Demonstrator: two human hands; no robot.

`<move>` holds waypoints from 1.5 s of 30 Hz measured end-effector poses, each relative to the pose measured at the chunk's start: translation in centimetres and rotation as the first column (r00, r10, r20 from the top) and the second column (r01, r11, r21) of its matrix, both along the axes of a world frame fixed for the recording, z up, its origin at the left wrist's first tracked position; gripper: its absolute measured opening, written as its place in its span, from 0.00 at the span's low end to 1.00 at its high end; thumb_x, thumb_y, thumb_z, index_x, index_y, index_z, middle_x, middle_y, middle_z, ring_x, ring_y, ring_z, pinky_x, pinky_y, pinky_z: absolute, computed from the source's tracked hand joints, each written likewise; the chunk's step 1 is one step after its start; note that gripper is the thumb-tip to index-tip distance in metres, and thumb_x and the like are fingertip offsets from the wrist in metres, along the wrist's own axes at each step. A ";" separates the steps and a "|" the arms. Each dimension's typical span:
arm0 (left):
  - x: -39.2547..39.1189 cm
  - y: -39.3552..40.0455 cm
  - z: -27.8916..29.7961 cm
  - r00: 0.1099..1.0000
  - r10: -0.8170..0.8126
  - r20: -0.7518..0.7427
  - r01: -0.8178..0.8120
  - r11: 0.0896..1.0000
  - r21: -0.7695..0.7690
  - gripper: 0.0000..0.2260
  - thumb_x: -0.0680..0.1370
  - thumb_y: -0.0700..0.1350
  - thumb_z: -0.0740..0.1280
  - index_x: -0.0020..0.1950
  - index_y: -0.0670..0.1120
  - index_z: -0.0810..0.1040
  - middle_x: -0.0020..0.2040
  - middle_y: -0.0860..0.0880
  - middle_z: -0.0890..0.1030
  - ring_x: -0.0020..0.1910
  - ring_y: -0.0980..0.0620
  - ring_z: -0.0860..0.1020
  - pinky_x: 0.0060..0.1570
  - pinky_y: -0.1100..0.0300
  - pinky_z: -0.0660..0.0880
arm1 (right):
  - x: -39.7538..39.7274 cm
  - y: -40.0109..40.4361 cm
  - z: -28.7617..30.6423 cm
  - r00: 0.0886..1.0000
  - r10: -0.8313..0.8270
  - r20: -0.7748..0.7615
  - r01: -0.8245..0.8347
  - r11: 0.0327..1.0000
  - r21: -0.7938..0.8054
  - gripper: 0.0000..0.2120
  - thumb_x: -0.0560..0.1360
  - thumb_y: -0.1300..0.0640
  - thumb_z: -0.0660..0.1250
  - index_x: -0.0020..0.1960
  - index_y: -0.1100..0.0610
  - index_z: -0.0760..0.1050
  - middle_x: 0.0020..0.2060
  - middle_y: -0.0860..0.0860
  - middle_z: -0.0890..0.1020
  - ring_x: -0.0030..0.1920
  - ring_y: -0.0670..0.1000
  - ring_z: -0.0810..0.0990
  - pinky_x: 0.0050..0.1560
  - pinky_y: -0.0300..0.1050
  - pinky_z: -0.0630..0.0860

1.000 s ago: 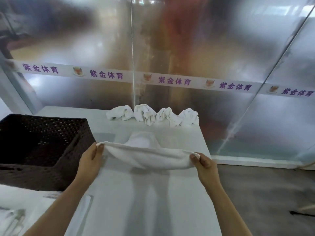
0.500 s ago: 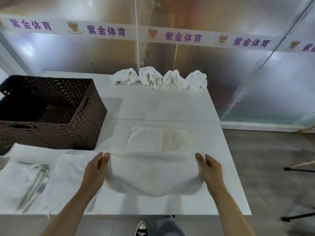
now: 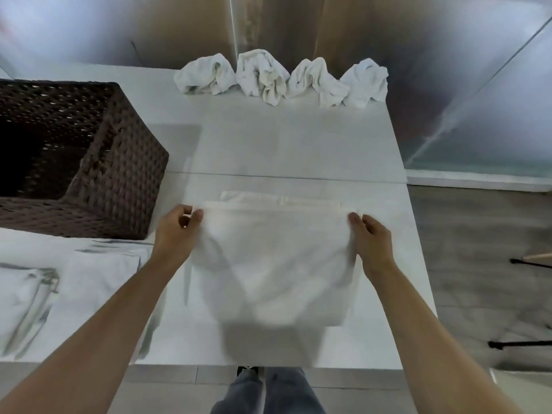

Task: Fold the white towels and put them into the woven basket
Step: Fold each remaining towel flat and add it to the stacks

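Towel [image 3: 274,258] mid-fold at table [image 3: 298,144] centre, corners being pinched.
Left hand [image 3: 176,231] and right hand [image 3: 370,237] are pinching far corners, keeping edges aligned; basket [image 3: 119,180] is waiting at 10 o'clock.

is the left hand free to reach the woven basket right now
Probably not yet: the left hand is pinching a corner of the white towel. The woven basket sits close beside it with nothing between them.

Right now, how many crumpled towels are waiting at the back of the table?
4, in a row along the far edge: leftmost, second, third, rightmost. None looks hidden, though the bunches touch one another.
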State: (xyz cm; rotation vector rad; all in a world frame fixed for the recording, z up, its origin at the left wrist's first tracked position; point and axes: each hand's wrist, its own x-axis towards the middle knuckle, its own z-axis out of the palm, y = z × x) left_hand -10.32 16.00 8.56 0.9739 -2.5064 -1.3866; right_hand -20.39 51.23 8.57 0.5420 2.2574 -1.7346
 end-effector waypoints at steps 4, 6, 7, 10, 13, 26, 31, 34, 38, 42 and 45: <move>-3.9 -1.3 -2.4 1.000 0.014 0.005 -0.014 0.999 -0.034 0.10 0.82 0.51 0.66 0.49 0.45 0.78 0.34 0.51 0.79 0.34 0.50 0.76 0.39 0.55 0.75 | -3.7 -0.5 -2.5 0.999 -0.023 0.045 0.022 1.000 0.022 0.22 0.78 0.50 0.69 0.29 0.52 0.66 0.30 0.49 0.65 0.33 0.50 0.64 0.35 0.43 0.62; -5.4 -1.7 -3.4 1.000 0.006 0.015 -0.006 0.999 -0.043 0.12 0.82 0.53 0.65 0.49 0.45 0.78 0.35 0.50 0.79 0.34 0.48 0.77 0.41 0.52 0.76 | -5.3 -0.6 -3.7 0.998 -0.021 0.066 0.018 0.999 0.037 0.24 0.79 0.51 0.68 0.26 0.50 0.67 0.26 0.45 0.64 0.30 0.48 0.63 0.32 0.42 0.61; -6.0 -1.8 -3.8 1.000 0.004 0.029 -0.003 0.998 -0.057 0.12 0.82 0.53 0.65 0.49 0.45 0.78 0.35 0.50 0.79 0.35 0.48 0.77 0.41 0.53 0.75 | -6.0 -0.7 -4.2 0.997 -0.018 0.074 0.015 0.999 0.039 0.24 0.79 0.51 0.68 0.25 0.50 0.67 0.26 0.44 0.64 0.30 0.47 0.63 0.32 0.42 0.61; -7.6 -1.4 -4.4 0.998 0.004 0.059 0.004 0.991 -0.130 0.10 0.83 0.52 0.64 0.52 0.46 0.77 0.38 0.50 0.79 0.35 0.51 0.76 0.41 0.57 0.70 | -7.4 -0.9 -5.6 0.995 0.001 0.097 -0.004 0.999 0.036 0.22 0.78 0.51 0.68 0.27 0.50 0.68 0.27 0.45 0.66 0.31 0.48 0.64 0.33 0.42 0.64; -8.6 -1.7 -5.7 0.999 0.022 0.039 -0.018 0.995 -0.101 0.09 0.82 0.53 0.65 0.52 0.49 0.78 0.40 0.50 0.80 0.38 0.48 0.79 0.44 0.52 0.77 | -8.3 -0.8 -6.9 0.996 -0.011 0.093 0.006 0.998 0.056 0.13 0.79 0.52 0.68 0.35 0.49 0.76 0.31 0.46 0.73 0.33 0.50 0.70 0.37 0.43 0.69; 4.9 0.5 -10.1 0.923 0.002 0.385 0.007 1.000 -0.024 0.12 0.78 0.48 0.71 0.59 0.45 0.79 0.51 0.48 0.84 0.51 0.47 0.81 0.54 0.54 0.75 | 4.4 1.4 -11.0 0.962 0.007 0.274 -0.097 0.943 0.317 0.13 0.77 0.53 0.66 0.61 0.49 0.76 0.47 0.47 0.83 0.47 0.51 0.82 0.44 0.45 0.76; 10.2 2.3 -9.9 0.904 -0.017 0.428 0.021 1.000 -0.004 0.08 0.79 0.45 0.70 0.54 0.43 0.79 0.46 0.46 0.83 0.45 0.46 0.80 0.46 0.55 0.73 | 10.6 1.8 -11.0 0.954 -0.035 0.297 -0.073 0.936 0.345 0.10 0.76 0.54 0.68 0.57 0.50 0.73 0.44 0.46 0.81 0.43 0.47 0.80 0.37 0.43 0.73; 11.4 3.3 -8.9 0.888 -0.001 0.459 0.003 1.000 -0.004 0.09 0.80 0.48 0.69 0.48 0.42 0.79 0.41 0.45 0.82 0.41 0.45 0.79 0.36 0.57 0.70 | 13.5 2.4 -11.5 0.946 -0.057 0.318 -0.089 0.900 0.426 0.08 0.76 0.51 0.68 0.54 0.51 0.75 0.46 0.51 0.79 0.45 0.54 0.80 0.45 0.52 0.80; 12.5 4.1 -7.9 0.856 0.033 0.516 -0.037 0.999 -0.002 0.12 0.78 0.50 0.68 0.42 0.42 0.78 0.36 0.46 0.80 0.38 0.46 0.78 0.33 0.58 0.67 | 16.0 3.0 -11.3 0.945 -0.117 0.304 -0.029 0.899 0.436 0.09 0.77 0.50 0.66 0.45 0.56 0.76 0.45 0.57 0.78 0.39 0.55 0.78 0.38 0.48 0.74; 14.5 5.2 -7.6 0.820 0.071 0.568 -0.073 0.997 -0.020 0.13 0.74 0.49 0.68 0.36 0.43 0.71 0.30 0.47 0.74 0.32 0.46 0.73 0.33 0.56 0.65 | 18.1 3.6 -10.4 0.941 -0.177 0.290 0.081 0.945 0.316 0.09 0.79 0.56 0.67 0.44 0.60 0.73 0.37 0.56 0.80 0.38 0.59 0.80 0.37 0.49 0.74; 15.8 5.9 -7.5 0.835 0.127 0.536 -0.155 0.988 0.007 0.14 0.74 0.45 0.69 0.34 0.45 0.66 0.28 0.49 0.69 0.30 0.46 0.68 0.33 0.55 0.63 | 19.2 4.0 -9.9 0.924 -0.229 0.306 0.173 0.964 0.200 0.06 0.79 0.59 0.69 0.53 0.58 0.74 0.43 0.59 0.83 0.39 0.59 0.84 0.38 0.48 0.79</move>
